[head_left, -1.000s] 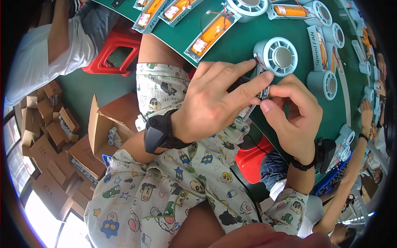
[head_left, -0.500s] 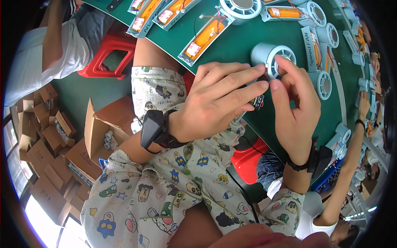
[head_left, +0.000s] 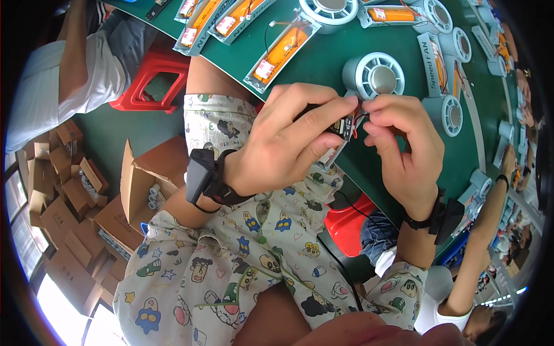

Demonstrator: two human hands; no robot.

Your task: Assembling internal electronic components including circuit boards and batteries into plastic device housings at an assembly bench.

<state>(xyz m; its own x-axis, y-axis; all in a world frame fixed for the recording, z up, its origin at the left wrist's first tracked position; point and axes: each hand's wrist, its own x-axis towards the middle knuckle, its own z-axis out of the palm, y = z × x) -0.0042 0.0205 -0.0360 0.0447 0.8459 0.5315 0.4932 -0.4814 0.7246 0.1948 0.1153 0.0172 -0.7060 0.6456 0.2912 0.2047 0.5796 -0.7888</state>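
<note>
My left hand [head_left: 288, 135] is spread palm down, fingers slanting up to the right, thumb and fingertips gripping a small black circuit board [head_left: 345, 127] by its sides. My right hand [head_left: 411, 147] faces it from just beside, fingers curled and thumb reaching in; thin red and black wires [head_left: 356, 127] run up to its fingertips, but I cannot tell whether they are pinched. The board sits over the handle of a fan [head_left: 374, 76], mostly hidden beneath my left hand, at the near edge of the smooth green counter [head_left: 330, 72]. The fan's head is a pale blue plastic drum with a spoked rim around a flat, round grey hub. Beyond lies an open, trough-shaped handle [head_left: 283, 53] with a shiny orange-wrapped pack inside.
</note>
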